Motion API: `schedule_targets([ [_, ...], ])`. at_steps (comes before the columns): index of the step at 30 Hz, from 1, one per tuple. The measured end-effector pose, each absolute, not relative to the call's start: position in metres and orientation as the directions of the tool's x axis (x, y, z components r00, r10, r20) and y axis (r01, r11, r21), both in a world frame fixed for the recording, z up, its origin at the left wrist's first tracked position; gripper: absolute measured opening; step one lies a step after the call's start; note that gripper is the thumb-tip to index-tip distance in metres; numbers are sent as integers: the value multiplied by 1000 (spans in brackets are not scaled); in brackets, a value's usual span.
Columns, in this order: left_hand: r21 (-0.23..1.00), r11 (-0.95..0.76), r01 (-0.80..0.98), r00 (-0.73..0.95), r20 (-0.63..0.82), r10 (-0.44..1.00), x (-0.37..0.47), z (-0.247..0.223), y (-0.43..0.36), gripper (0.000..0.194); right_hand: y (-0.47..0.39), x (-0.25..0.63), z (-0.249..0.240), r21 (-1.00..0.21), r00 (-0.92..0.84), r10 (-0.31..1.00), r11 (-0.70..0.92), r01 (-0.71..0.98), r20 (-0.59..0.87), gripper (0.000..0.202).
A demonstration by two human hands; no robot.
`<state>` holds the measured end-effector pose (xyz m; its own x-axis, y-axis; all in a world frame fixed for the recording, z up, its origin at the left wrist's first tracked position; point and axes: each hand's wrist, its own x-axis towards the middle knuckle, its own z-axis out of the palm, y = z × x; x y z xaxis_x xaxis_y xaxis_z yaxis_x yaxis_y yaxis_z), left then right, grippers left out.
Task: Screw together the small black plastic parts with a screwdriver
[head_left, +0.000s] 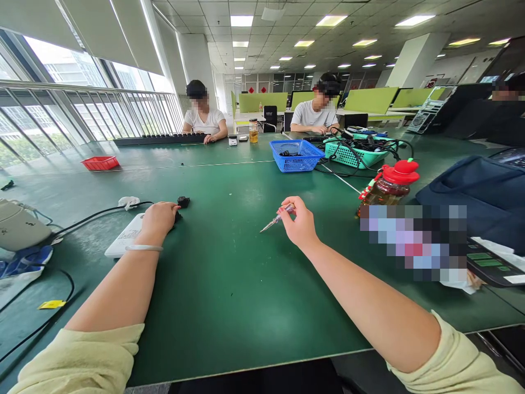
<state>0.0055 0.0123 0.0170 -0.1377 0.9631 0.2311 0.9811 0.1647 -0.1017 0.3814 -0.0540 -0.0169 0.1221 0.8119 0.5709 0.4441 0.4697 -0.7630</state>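
Clearly, the right hand [301, 221] grasps a screwdriver [275, 220] by its handle, over the middle of the green table [229, 306]. Its long axis runs slantwise, handle far and to the right, metal tip aimed left and toward the near edge; whether that tip touches the tabletop I cannot tell. The left hand [159, 220] has its fingers at a black connector [184, 202] beside a white box [126, 239]; whether it grips is hidden

L hand [159, 220] hides pt of wht box [125, 238]; blk pc [183, 202] unclear.
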Motion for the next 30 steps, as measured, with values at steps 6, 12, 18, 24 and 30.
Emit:
schedule_targets([
  [6, -105, 210, 972, -192, 156, 969, 7, 19, 11, 49, -55, 381, -15, -764, 121, 811, 473, 438, 572, 11],
  [12, -96, 190, 977, -169, 194, 966, 2, 12, 13, 46, -55, 380, -14, -761, 117, 811, 475, 442, 574, 11],
  [18, -30, 238, 971, -229, 185, 956, 9, 17, 9, 50, -56, 380, -14, -765, 115, 818, 464, 446, 564, 10],
  [24, -29, 457, 889, -452, 110, 885, 20, 38, 2, 65, -57, 379, -11, -767, 127, 815, 462, 446, 565, 10],
  [30, -156, 436, 886, -455, -118, 882, 13, 29, 14, 72, -57, 380, -11, -767, 125, 818, 458, 449, 561, 10],
])
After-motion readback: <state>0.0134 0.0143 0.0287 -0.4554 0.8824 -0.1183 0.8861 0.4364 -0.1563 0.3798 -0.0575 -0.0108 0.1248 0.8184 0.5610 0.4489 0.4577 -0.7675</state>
